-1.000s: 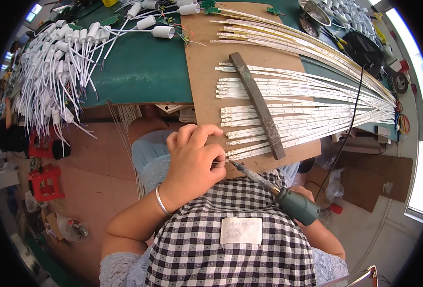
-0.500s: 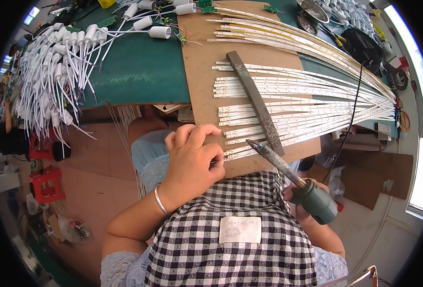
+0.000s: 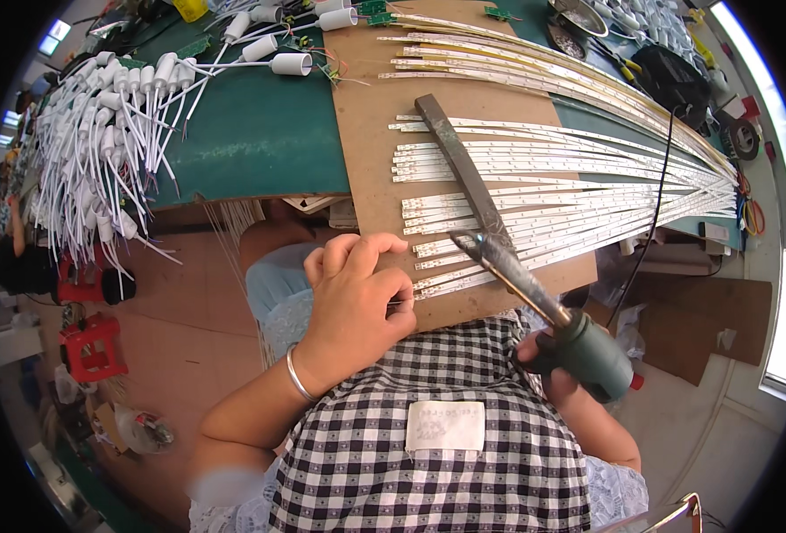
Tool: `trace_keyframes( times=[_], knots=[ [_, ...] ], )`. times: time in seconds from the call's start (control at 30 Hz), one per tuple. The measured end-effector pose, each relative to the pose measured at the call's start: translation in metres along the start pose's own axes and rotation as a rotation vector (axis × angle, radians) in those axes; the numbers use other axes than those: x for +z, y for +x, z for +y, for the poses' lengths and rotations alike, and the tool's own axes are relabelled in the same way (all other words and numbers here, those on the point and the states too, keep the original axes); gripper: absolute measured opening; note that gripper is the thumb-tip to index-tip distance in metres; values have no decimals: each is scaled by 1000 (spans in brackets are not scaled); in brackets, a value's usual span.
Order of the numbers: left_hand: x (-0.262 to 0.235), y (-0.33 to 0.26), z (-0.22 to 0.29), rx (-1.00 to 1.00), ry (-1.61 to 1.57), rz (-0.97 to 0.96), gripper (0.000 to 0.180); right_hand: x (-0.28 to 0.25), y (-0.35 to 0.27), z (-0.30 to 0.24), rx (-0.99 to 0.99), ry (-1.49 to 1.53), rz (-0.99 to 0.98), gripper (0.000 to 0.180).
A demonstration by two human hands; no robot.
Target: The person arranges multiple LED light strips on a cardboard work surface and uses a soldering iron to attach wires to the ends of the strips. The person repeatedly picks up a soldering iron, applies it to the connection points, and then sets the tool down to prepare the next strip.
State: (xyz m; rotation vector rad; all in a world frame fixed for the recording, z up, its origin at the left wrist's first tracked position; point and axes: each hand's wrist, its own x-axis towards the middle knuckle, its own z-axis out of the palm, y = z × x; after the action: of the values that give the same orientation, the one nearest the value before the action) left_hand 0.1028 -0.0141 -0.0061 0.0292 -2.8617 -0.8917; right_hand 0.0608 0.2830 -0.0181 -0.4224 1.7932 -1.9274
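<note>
My left hand [image 3: 357, 289] is bent in a pinch at the near left ends of a fan of thin white LED strips [image 3: 437, 203]. What its thumb and finger hold is hidden. My right hand [image 3: 553, 364] grips a soldering iron [image 3: 593, 355] by its dark green handle. The iron's dark tip points up and left, over the strips and close to the lower end of a metal bar [image 3: 464, 169]. That bar lies slantwise across the strips, which rest on a brown board [image 3: 366, 133].
More strips, yellowish at the edges [image 3: 500, 65], lie at the far side. White lamp holders with wires [image 3: 113, 133] are heaped on the green table [image 3: 260, 147] at left. A black cord [image 3: 655, 213] hangs at right, near a tape roll [image 3: 741, 140]. Red stools [image 3: 94, 346] stand on the floor.
The soldering iron's tip has moved up and slightly left, away from the lower strip ends toward the bar. My left hand stays almost where it was.
</note>
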Motion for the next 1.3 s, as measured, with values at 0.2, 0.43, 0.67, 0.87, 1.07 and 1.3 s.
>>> trace_keyframes(
  times=[0.2, 0.43, 0.67, 0.87, 1.07, 1.3],
  knots=[
    [-1, 0, 2, -12, 2, -3, 11, 51, 56, -6, 74, 433, -62, 93],
    [0, -2, 2, 3, 21, 2, 12, 69, 70, -1, 74, 514, -105, 100],
    [5, -14, -9, 241, 77, 115, 20, 66, 70, 2, 69, 418, -161, 103],
    [-4, -25, -22, 313, 27, 39, 32, 71, 70, 3, 8, 482, -108, 99],
    [-8, -27, -30, 150, -280, 12, 29, 70, 70, 4, 13, 471, -107, 96],
    [-2, -21, -22, -30, -321, 94, 15, 70, 70, 5, 21, 437, -102, 95]
  ],
)
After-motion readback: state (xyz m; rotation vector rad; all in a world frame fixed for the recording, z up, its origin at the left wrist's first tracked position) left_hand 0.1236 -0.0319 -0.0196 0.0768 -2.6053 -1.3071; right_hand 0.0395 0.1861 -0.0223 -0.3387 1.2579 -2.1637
